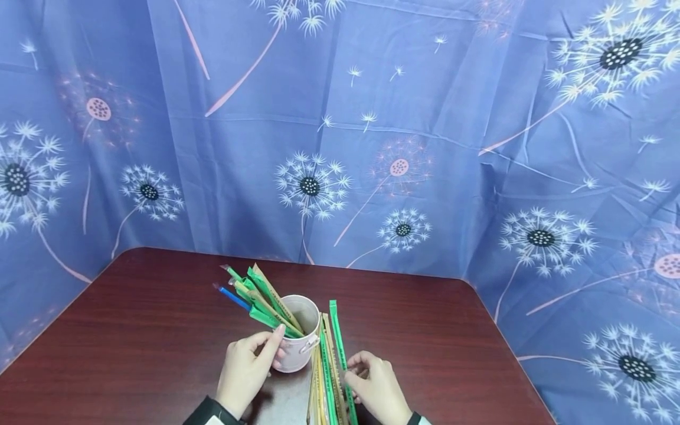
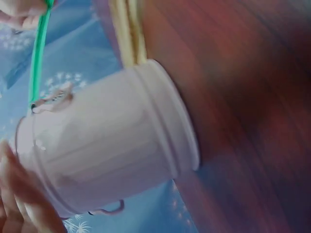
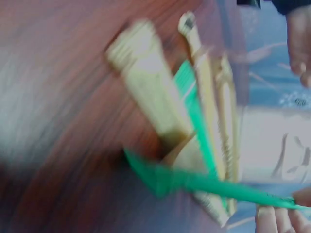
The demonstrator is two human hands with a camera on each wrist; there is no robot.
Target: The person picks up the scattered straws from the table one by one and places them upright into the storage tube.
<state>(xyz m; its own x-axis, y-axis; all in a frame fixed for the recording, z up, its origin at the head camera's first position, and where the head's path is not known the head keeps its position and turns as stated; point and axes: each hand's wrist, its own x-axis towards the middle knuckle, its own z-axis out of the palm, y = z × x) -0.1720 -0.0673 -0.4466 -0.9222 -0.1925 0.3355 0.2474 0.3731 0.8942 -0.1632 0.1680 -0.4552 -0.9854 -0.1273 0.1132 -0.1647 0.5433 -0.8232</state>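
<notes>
A small white bucket (image 1: 293,354) stands on the table, with green and tan wrapped straws (image 1: 268,298) leaning out over its left rim. My left hand (image 1: 247,366) holds the bucket at its near-left rim, thumb at the edge and other fingertips against the side. Just right of the bucket lies a row of tan and green wrapped straws (image 1: 325,378). My right hand (image 1: 374,381) pinches a long green wrapped straw (image 1: 340,342) at the right of that row. In the right wrist view this green straw (image 3: 218,187) slants across the others, its flat end raised toward the camera.
A blue straw (image 1: 234,297) in clear wrap sticks out of the bucket to the left. The dark red wooden table (image 1: 451,354) extends to both sides. Behind it hangs a blue curtain (image 1: 239,177) printed with dandelions.
</notes>
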